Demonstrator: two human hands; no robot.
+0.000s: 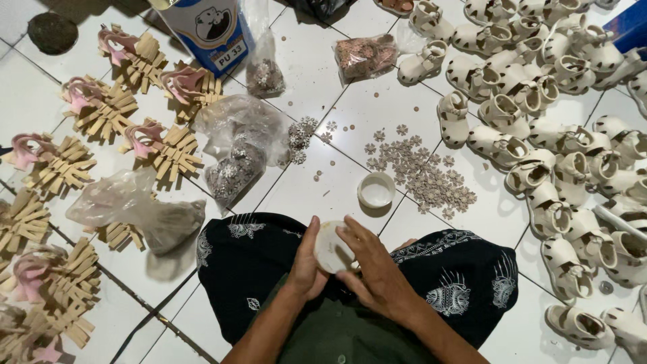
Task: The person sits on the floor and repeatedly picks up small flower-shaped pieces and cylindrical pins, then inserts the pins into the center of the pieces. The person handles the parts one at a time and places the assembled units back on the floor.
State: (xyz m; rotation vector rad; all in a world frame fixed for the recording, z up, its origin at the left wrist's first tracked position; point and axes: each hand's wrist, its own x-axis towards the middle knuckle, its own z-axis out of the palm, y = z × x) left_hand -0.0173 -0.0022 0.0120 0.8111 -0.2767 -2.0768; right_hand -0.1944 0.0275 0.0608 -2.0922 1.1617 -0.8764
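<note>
Both hands close their grip on one small round white lid (331, 248), held over the lap: the left hand (306, 266) cups it from the left with the thumb up along its edge, and the right hand (374, 269) comes across from the right, fingers (352, 232) pressed on its top and rim. What sits under the lid I cannot tell, as the hands cover it. Just ahead of the knees, on the white tiled floor (317, 74), a small white cup (376, 189) stands open and alone. Right beside it, to the right, lies a loose scatter of little tan flowers (421, 174), flat on the tiles. Further right and up to the far edge, a big heap of cream sandals (539, 135) spreads out, well apart from the hands. On the left side, tan strap pieces (101, 111) with pink parts lie in rows. Between them and the flowers sit clear bags (237, 145) stuffed with more small flowers, one crumpled bag (135, 209) near the left knee. At the top stands a blue and white can (214, 30), with another bag (365, 56) of brownish bits to its right. Black patterned cloth (458, 283) covers both knees.
</note>
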